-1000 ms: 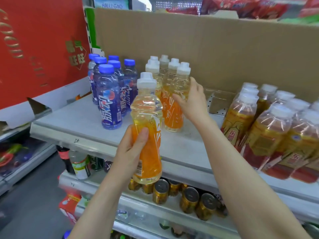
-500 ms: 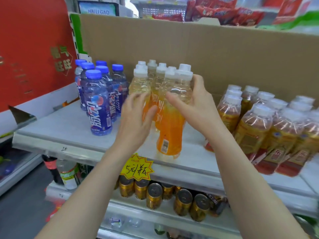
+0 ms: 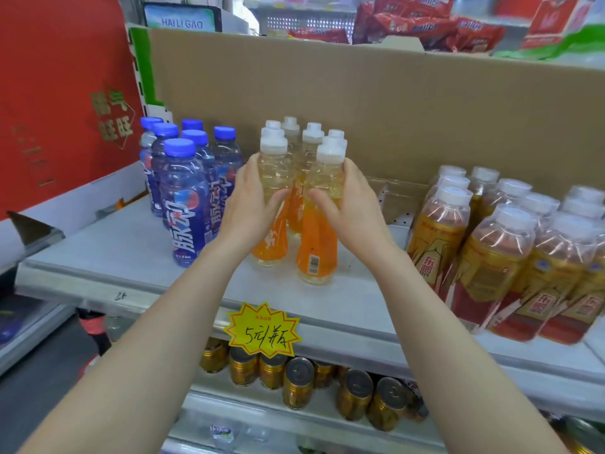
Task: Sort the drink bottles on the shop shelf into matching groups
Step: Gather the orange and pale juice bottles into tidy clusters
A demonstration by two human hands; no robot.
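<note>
Several orange-label bottles with white caps stand clustered mid-shelf on the grey shelf [image 3: 131,244]. My left hand [image 3: 252,204] wraps the front-left orange bottle [image 3: 272,247]. My right hand [image 3: 347,201] wraps the front-right orange bottle [image 3: 317,253], whose barcode faces me. Both bottles stand on the shelf. To the left stand several blue-capped bottles [image 3: 185,204] with blue labels. On the right is a group of gold-and-red labelled bottles [image 3: 491,257] with white caps, leaning in plastic wrap.
A brown cardboard wall [image 3: 393,113] backs the shelf. A red box [image 3: 59,103] stands at the left. A yellow price tag [image 3: 262,330] hangs on the shelf's front edge. Gold cans [image 3: 298,381] fill the shelf below. Snack packs lie above the cardboard.
A second ago my left hand held an orange bottle in front of the shelf. That bottle now stands with the orange group, and both hands grip the two front bottles.
</note>
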